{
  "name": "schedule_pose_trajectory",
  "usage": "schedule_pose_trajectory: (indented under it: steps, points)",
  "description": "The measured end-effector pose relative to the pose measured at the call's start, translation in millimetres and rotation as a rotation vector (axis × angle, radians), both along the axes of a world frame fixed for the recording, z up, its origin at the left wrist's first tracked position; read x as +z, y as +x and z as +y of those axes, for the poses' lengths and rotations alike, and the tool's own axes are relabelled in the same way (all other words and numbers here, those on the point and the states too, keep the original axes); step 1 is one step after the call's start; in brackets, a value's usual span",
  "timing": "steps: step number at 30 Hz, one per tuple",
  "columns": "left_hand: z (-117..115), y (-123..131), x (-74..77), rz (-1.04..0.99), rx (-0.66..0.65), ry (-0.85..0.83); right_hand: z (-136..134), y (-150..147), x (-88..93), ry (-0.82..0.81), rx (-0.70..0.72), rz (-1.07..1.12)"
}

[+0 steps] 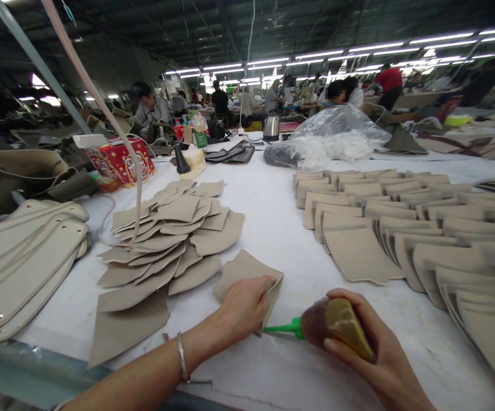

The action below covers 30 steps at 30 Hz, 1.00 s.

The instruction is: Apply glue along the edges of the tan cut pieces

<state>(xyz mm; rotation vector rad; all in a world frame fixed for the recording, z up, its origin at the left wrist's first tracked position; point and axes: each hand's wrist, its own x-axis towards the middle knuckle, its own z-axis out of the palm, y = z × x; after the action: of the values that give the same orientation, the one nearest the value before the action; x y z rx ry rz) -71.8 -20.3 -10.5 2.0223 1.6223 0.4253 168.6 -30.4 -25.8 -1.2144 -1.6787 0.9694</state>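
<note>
My left hand (244,305), with a bracelet (181,358) at the wrist, grips a beige leather-like piece (245,268) against the white table with curled fingers. The piece's right edge is lifted or folded, and my hand covers part of it. In my right hand (373,337) is a squeeze bottle (337,326) of brownish liquid, tilted sideways, my fingers wrapped round it. Its green nozzle (282,328) points left, its tip at the lower right edge of the piece. Whether liquid is coming out is too small to tell.
A loose pile of beige pieces (165,240) lies to the left, with pale riveted panels (28,257) beyond it. Overlapping rows of folded pieces (427,228) fill the right. A hanging hose (138,182), red box (123,160), plastic bag (337,137) and kettle (271,128) stand farther back.
</note>
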Motion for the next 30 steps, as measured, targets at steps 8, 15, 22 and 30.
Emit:
schedule_pose_trajectory:
  steps: [8, 15, 22, 30]
  points:
    - [-1.5, 0.1, -2.6, -0.013, 0.002, -0.006, -3.2, -0.7, -4.1, 0.009, -0.027, 0.04]
    - [-0.3, 0.0, -2.8, -0.017, 0.005, -0.012, 1.7, 1.5, -4.1, 0.051, -0.004, 0.057]
    - [0.1, -0.3, -1.2, -0.007, -0.004, -0.032, 6.8, 5.4, -4.7, 0.058, 0.06, 0.047]
    - [2.4, 0.1, -1.0, 0.006, -0.013, -0.041, 5.3, 1.7, -3.0, -0.006, 0.085, 0.102]
